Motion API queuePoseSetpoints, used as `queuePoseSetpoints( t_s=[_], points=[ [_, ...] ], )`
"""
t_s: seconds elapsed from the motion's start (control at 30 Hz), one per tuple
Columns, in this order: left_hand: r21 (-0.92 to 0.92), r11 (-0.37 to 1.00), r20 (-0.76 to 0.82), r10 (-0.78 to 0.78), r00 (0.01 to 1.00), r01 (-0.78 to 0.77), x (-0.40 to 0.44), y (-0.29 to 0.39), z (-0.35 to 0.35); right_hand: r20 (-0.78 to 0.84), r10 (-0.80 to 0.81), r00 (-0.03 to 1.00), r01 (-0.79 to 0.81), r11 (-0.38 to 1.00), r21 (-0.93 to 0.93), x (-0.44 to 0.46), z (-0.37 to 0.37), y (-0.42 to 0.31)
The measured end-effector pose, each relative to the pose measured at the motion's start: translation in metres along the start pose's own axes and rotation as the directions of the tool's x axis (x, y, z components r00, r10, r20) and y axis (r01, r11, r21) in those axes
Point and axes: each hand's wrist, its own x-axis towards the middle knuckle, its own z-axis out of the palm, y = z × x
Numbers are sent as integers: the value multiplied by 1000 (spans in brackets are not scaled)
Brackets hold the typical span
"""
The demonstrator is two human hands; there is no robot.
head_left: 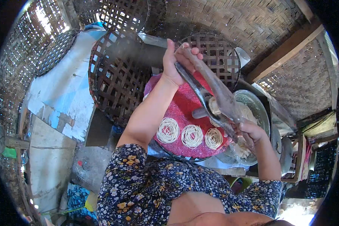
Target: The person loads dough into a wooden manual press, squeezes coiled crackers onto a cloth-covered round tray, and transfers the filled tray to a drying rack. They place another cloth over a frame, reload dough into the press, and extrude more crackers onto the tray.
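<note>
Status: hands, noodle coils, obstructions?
Left hand on far end of wooden press, right hand gripping near end. Three noodle coils fully visible on red cloth. Press hides part of bowl.

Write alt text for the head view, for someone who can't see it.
A person's left hand and right hand hold a two-armed tool over a red cloth bearing coils of pale strands. A basin of pale, dough-like stuff sits at the right, with openwork baskets behind.
</note>
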Motion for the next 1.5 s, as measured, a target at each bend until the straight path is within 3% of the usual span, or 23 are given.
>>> queuePoseSetpoints(
  t_s=[0.13, 0.27, 0.4, 0.5, 0.6, 0.63, 0.73, 0.87, 0.9, 1.0, 1.1, 1.23, 1.43, 1.5],
  points=[
    [-54, 998, 53, 40, 998, -37, -4, 3, -9, -31, 47, 998, -50, 995, -86, 10, -16, 17],
    [-69, 996, 49, 68, 996, -65, -16, -6, 1, 36, 124, 992, -116, 978, -174, -11, -12, 2],
    [-63, 991, 145, 124, 982, -116, -6, -3, 18, -74, -31, 997, 11, 966, -258, -25, 1, -27],
    [-12, 989, 237, 145, 961, -146, 0, 18, 37, -59, -68, 996, 46, 944, -327, -16, 6, -39],
    [44, 988, 263, 134, 956, -151, -10, 29, 53, -10, -248, 969, 234, 924, -303, -10, 17, -27],
    [38, 990, 263, 121, 957, -136, -15, 26, 56, -11, -97, 995, 89, 949, -304, -21, 23, -37],
    [-35, 995, 243, 101, 965, -95, -24, 11, 53, -16, -44, 999, 36, 936, -349, -37, 13, -32],
    [-139, 988, 318, 108, 942, -67, -15, 2, 52, -93, -138, 986, 85, 899, -430, -45, 10, -41],
    [-28, 991, 378, 130, 917, -129, -11, 6, 55, -114, -185, 976, 118, 890, -440, -44, 16, -47],
    [7, 988, 465, 133, 875, -154, -4, 23, 69, -136, -253, 958, 143, 830, -539, -38, 21, -55],
    [97, 972, 421, 154, 894, -213, -12, 34, 88, -44, -340, 940, 212, 677, -705, -28, 11, -45],
    [156, 965, 318, 153, 936, -210, -29, 28, 89, -14, -275, 961, 244, 875, -419, -40, 29, -45],
    [55, 993, 312, 86, 946, -108, -29, -3, 67, -102, -99, 990, 56, 932, -357, -59, 15, -34],
    [19, 996, 325, 74, 943, -85, -21, -11, 59, -137, -164, 977, 94, 904, -416, -59, 12, -29]
  ],
)
